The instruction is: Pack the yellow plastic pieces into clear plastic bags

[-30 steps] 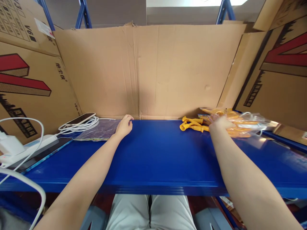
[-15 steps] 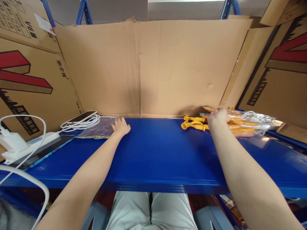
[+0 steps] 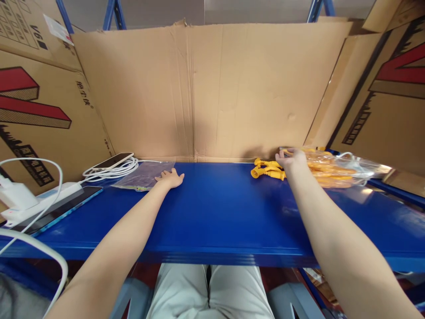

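Observation:
On the left, my left hand [image 3: 170,178] rests with its fingers apart on the right end of a flat clear plastic bag [image 3: 141,173]; nothing is gripped in it. At the right, the fingers of my right hand [image 3: 294,161] are curled round a yellow plastic part [image 3: 288,151], mostly hidden behind them. Under and beside that wrist lies a crinkled clear bag [image 3: 363,170] with several long yellow plastic parts [image 3: 332,170] in it. Just left of my right hand, loose yellow jointed parts [image 3: 268,169] lie on the blue shelf.
The blue shelf [image 3: 212,212] has a cardboard panel [image 3: 249,93] at its back and cardboard boxes [image 3: 29,102] at both sides. At far left are a coiled white cable [image 3: 113,170], a phone [image 3: 114,160], a power strip [image 3: 49,201] and a dark tablet-like device [image 3: 63,208].
My right hand has shifted a little to the left, and the bagged yellow parts show more behind it. My left hand has moved slightly right and down, and the flat bag's edge has lifted.

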`<state>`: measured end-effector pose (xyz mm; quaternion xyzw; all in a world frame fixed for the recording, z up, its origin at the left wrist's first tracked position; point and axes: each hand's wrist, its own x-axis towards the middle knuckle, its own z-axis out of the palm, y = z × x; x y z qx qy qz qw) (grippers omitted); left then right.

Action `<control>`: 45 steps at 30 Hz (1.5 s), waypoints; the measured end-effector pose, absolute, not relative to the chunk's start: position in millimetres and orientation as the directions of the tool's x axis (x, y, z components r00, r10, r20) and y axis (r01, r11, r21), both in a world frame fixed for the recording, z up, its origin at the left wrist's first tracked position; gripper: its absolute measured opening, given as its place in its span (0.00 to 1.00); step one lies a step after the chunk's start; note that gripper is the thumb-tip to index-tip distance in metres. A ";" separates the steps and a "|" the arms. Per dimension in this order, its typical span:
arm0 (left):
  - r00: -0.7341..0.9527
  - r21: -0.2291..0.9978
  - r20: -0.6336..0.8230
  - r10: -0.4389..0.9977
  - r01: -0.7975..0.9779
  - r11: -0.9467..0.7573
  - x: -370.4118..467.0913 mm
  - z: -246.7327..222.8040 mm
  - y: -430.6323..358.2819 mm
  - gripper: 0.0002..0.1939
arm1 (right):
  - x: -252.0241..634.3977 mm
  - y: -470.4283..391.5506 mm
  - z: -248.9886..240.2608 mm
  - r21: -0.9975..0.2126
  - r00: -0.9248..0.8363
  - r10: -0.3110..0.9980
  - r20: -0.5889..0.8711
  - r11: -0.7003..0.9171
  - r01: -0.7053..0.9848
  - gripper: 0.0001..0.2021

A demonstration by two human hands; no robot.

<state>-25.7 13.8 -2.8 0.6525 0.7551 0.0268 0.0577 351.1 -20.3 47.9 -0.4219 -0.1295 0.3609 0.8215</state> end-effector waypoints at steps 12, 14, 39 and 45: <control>0.348 0.159 -0.070 0.935 0.929 -0.334 -25.4 4.8 6.8 0.33 | 313.3 -36.3 51.4 -0.648 0.365 0.917 0.161 -0.181 0.740 0.03; 0.401 0.210 -0.028 0.916 0.898 -0.386 -27.1 4.9 8.6 0.31 | 312.8 -32.4 43.5 -0.400 0.309 0.951 0.025 -0.274 0.875 0.06; 0.496 0.443 0.074 0.865 0.761 -0.474 -22.6 -3.1 22.5 0.25 | 269.0 -30.5 34.2 -0.386 0.056 0.953 0.297 0.066 0.920 0.14; 0.498 0.217 0.020 0.867 0.844 -0.490 -22.1 -3.9 17.0 0.27 | 264.3 -34.1 35.4 -0.615 -0.049 0.935 0.352 0.271 0.740 0.10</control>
